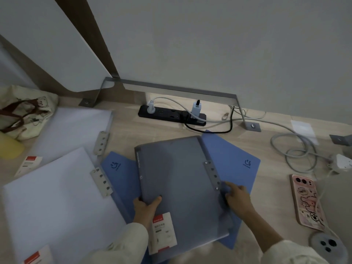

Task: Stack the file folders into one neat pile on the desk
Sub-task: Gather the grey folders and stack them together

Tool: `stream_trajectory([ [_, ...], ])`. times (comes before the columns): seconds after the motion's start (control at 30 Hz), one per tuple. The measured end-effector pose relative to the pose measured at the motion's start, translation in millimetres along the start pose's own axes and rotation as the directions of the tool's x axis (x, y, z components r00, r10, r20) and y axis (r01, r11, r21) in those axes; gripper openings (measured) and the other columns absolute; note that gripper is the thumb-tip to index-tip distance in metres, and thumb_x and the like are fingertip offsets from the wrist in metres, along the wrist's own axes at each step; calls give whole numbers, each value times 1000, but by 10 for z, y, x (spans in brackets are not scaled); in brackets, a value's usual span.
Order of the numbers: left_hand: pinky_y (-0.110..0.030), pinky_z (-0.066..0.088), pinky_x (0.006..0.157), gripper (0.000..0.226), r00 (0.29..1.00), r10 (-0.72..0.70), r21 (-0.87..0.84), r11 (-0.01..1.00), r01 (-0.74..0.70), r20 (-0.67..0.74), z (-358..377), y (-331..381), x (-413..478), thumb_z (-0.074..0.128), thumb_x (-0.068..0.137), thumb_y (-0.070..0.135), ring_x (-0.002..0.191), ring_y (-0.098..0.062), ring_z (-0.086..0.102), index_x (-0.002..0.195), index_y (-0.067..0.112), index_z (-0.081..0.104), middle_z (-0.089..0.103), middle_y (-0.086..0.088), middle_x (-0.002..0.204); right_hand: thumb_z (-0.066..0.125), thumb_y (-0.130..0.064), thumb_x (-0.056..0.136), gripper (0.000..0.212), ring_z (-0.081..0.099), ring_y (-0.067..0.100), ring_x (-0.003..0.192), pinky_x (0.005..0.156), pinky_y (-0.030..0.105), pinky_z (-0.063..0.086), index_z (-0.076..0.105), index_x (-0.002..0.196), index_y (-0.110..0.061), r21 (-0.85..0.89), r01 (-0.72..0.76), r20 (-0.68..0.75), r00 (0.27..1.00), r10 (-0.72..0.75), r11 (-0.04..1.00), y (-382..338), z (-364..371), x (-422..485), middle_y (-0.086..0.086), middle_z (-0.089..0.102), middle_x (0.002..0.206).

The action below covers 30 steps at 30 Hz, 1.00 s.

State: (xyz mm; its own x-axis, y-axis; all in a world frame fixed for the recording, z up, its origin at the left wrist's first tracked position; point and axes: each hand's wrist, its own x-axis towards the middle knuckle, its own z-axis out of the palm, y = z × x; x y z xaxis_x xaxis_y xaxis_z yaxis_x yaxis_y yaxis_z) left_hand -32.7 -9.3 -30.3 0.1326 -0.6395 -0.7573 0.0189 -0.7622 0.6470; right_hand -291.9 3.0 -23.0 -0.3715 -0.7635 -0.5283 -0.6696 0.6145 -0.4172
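Pale wooden bench [156, 134]: both hands, left hand [145, 206] and right hand [238, 197], clamp a grey folder [177, 180] atop two skewed blue folders [232, 159]; two white folders [57, 197] remain unstacked.

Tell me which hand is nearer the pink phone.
Right. The right hand grips the grey folder on its phone-side edge; the left hand holds the far edge, away from the pink phone.

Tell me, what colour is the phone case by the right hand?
Pink, with cartoon drawings on it. The phone case shows in the head view, the only one.
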Motion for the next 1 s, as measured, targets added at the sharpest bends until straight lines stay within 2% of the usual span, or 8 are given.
stream_trajectory([
  [0.17,-44,37,106,79,999,-25,-154,988,18,-39,108,-87,8,71,75,18,122,-35,47,137,-3,26,43,-21,138,53,-11,89,15,47,25,89,77,35,38,45,102,-10,343,-105,112,991,71,933,-81,115,-48,3,50,85],
  [0.33,-42,45,95,86,999,40,-173,984,-37,10,43,-33,-36,79,63,29,106,-32,57,133,2,38,55,-16,127,55,-5,87,4,52,25,81,63,28,40,56,85,-1,410,-153,123,986,111,899,-110,34,-17,12,59,88],
  [0.4,-37,47,84,69,996,73,-157,986,-65,48,-11,-9,-45,75,71,25,94,-26,58,129,6,43,59,-8,113,54,-3,87,13,54,25,75,56,17,43,57,75,-3,447,-160,135,985,110,880,-129,-17,-43,8,59,74],
  [0.5,-27,45,63,41,989,147,-158,977,-140,32,-32,55,-142,69,77,19,79,-15,57,110,15,47,57,4,89,54,-4,87,10,52,17,67,58,20,42,58,78,-3,499,-196,186,976,117,844,-110,-45,-81,8,57,74],
  [0.63,-24,41,59,23,964,263,-111,958,-264,-23,-105,199,-343,68,78,19,78,-14,58,83,28,48,58,3,88,60,-8,85,7,53,21,75,60,20,44,56,88,-3,584,-193,221,972,75,789,-99,-2,-168,12,58,84],
  [0.7,-26,45,60,24,952,303,-109,946,-306,-46,-214,249,-403,69,77,20,81,-18,60,86,28,48,61,1,92,61,-9,84,8,56,19,74,57,16,47,57,89,-4,657,-202,262,964,31,727,-146,43,-264,10,61,83],
  [0.83,-23,45,61,31,933,351,-108,927,-359,-85,-534,323,-496,68,78,16,82,-14,60,103,20,50,60,5,92,73,-22,70,38,62,24,92,70,29,47,60,102,-7,703,-207,313,949,-34,681,-368,187,-425,11,66,99],
  [1.0,-28,47,61,23,912,355,-85,922,-378,-205,-1173,350,-553,67,78,16,80,-21,62,94,20,51,61,1,90,60,-17,85,24,65,24,100,76,29,51,62,106,-7,680,-144,358,921,-154,718,-881,469,-604,11,70,108],
])
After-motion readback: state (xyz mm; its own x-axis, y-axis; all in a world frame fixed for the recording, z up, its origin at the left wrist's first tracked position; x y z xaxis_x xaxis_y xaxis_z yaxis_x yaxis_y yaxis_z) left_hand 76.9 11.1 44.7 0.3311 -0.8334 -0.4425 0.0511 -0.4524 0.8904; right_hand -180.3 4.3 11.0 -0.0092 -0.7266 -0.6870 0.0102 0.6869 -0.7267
